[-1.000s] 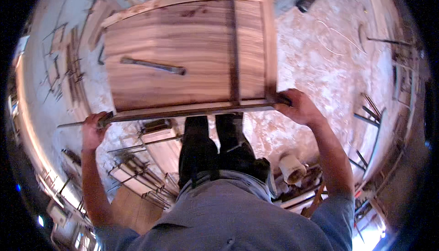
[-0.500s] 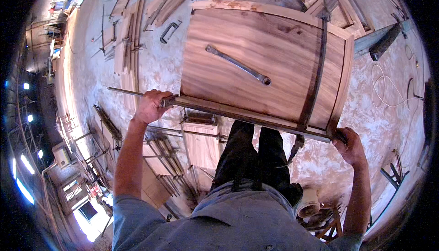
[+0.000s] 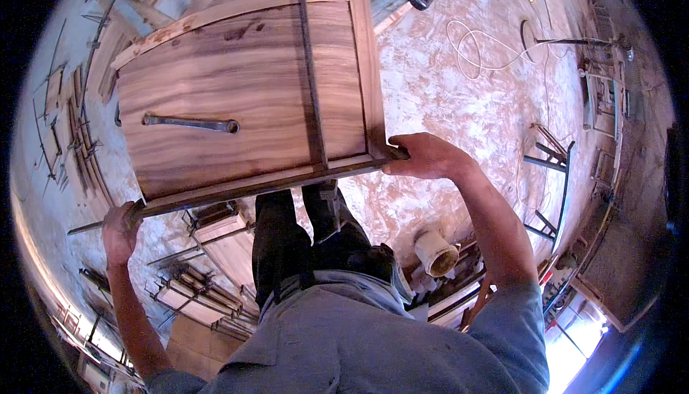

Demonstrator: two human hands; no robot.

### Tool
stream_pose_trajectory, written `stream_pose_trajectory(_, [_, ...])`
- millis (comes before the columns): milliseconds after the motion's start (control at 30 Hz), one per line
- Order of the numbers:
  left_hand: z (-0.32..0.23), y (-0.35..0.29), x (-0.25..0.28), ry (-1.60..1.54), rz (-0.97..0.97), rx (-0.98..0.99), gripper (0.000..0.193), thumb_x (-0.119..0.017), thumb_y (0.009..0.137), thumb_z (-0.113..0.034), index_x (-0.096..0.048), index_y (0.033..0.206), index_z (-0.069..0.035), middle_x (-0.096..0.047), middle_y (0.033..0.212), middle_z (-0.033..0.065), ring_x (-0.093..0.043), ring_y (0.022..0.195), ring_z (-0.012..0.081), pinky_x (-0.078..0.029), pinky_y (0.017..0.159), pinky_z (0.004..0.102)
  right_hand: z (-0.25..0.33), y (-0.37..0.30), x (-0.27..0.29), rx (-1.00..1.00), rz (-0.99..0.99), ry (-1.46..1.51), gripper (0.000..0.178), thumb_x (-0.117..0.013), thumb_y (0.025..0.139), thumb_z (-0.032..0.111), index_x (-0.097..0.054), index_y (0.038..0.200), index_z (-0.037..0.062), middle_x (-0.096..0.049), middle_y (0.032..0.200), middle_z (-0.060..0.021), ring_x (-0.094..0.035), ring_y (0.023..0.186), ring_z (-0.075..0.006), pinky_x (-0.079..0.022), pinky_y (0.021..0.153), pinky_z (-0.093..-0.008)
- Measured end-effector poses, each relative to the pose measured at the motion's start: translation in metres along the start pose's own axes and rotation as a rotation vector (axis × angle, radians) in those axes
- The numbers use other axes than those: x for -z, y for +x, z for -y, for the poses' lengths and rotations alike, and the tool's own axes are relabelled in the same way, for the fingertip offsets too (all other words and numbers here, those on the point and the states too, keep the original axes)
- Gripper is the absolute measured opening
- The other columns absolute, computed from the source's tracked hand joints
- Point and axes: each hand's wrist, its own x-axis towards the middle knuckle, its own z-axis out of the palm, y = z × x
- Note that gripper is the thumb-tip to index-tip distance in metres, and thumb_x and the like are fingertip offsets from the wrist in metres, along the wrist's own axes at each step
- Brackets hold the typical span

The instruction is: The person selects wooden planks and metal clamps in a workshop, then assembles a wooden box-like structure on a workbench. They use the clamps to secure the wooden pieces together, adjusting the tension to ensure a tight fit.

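Observation:
A framed wooden panel (image 3: 244,71) lies in front of me, with a dark metal bar clamp (image 3: 244,190) along its near edge. My left hand (image 3: 120,233) is closed round the clamp's left jaw, just off the panel's near left corner; the bar sticks out past it. At the near right corner, my right hand (image 3: 430,157) grips the clamp's other end, fingers partly hidden. A double-ended ring wrench (image 3: 190,122) rests on the panel's left half. Across the right half, from far to near, runs a second bar clamp (image 3: 310,78).
Boards and clamps (image 3: 82,139) lie on the floor at the left. More clamped wood (image 3: 197,293) sits near left, by my legs. A whitish bucket (image 3: 436,252) stands right of my legs. A pale cable (image 3: 466,46) curls on the floor at far right, beyond a metal stand (image 3: 563,200).
My view has turned to the right, so the panel, wrench and both hands appear farther left. Both hands still hold the ends of the near clamp.

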Motion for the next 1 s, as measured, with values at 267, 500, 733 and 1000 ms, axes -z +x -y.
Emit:
stream_pose_trajectory(267, [-0.024,-0.065,0.014,0.267,-0.294,0.082,0.055,-0.058,0.084,-0.036,-0.053,0.127,-0.002,-0.054,0.094,0.0195,-0.051,0.094,0.0402,-0.040,0.088,0.0494,-0.007,-0.047,-0.005,0.043,0.242,0.181,0.046,-0.065,0.079,0.046,-0.062,0.097,0.0042,-0.067,0.084,-0.0114,-0.061,0.080,-0.0189,-0.047,0.075,-0.0377])
stream_pose_trajectory(500, [-0.020,-0.144,0.050,0.419,-0.439,0.108,0.076,-0.049,0.085,-0.059,-0.050,0.132,0.001,-0.052,0.127,0.0272,-0.047,0.116,0.0452,-0.034,0.101,0.0525,-0.053,-0.055,-0.068,0.121,0.557,0.299,0.041,-0.073,0.075,0.043,-0.070,0.090,0.0051,-0.069,0.082,-0.0064,-0.061,0.076,-0.0159,-0.049,0.073,-0.0336])
stream_pose_trajectory(733, [-0.055,-0.233,0.133,2.292,-0.111,0.169,0.064,-0.057,0.087,-0.050,-0.052,0.121,0.003,-0.060,0.113,0.0205,-0.060,0.098,0.0358,-0.047,0.089,0.0449,0.027,-0.130,-0.046,0.247,0.277,0.560,0.029,-0.082,0.074,0.022,-0.067,0.092,0.0047,-0.069,0.082,-0.0043,-0.062,0.080,-0.0142,-0.050,0.072,-0.0294])
stream_pose_trajectory(1000, [-0.230,-0.111,0.034,3.643,1.322,0.065,0.058,-0.061,0.089,-0.038,-0.045,0.133,-0.003,-0.058,0.095,0.0084,-0.055,0.088,0.0220,-0.044,0.085,0.0426,0.034,-0.133,-0.113,0.639,-0.296,0.164,0.023,-0.082,0.070,0.017,-0.067,0.085,0.0088,-0.066,0.073,-0.0037,-0.062,0.070,-0.0220,-0.050,0.067,-0.0339])
